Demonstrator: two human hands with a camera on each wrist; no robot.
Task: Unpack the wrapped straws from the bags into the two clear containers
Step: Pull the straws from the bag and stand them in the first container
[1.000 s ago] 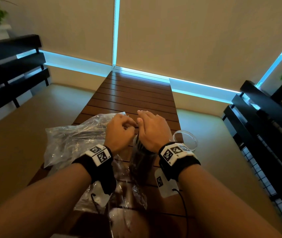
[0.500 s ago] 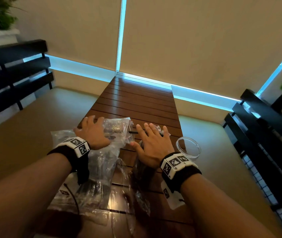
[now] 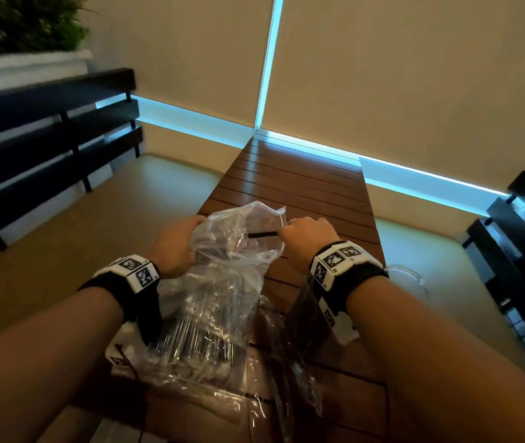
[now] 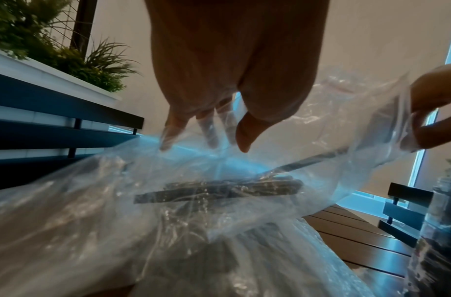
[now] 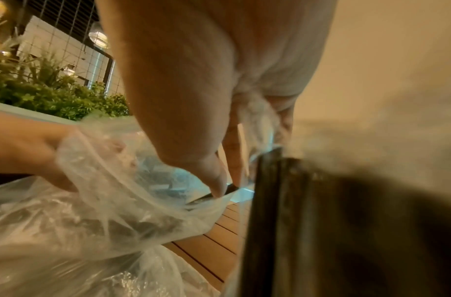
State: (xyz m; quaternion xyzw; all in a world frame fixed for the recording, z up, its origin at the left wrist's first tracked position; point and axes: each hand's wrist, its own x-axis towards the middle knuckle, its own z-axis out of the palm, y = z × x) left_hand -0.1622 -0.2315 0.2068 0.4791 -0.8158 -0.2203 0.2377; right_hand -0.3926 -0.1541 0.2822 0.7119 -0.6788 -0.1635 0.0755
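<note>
Both my hands hold one clear plastic bag (image 3: 235, 254) open above the wooden table (image 3: 299, 187). My left hand (image 3: 190, 238) grips the bag's left edge, film between thumb and fingers (image 4: 206, 128). My right hand (image 3: 286, 233) pinches the right edge, where the end of one black wrapped straw (image 3: 262, 234) meets its thumb tip (image 5: 219, 188). More dark straws (image 4: 219, 188) lie in the bag. A clear container (image 3: 309, 302) packed with dark straws stands under my right wrist. Right of it I see the rim of a second clear container (image 3: 408, 276).
More crumpled clear bags (image 3: 197, 356) with straws lie on the table's near end. Black slatted benches (image 3: 46, 148) flank the table on both sides, and a planter (image 3: 24, 30) sits at the far left. Beige blinds close off the far end.
My hands were together a second ago, then spread flat on the bags. Now they have lifted one bag and pulled its mouth apart. The view has tilted slightly up.
</note>
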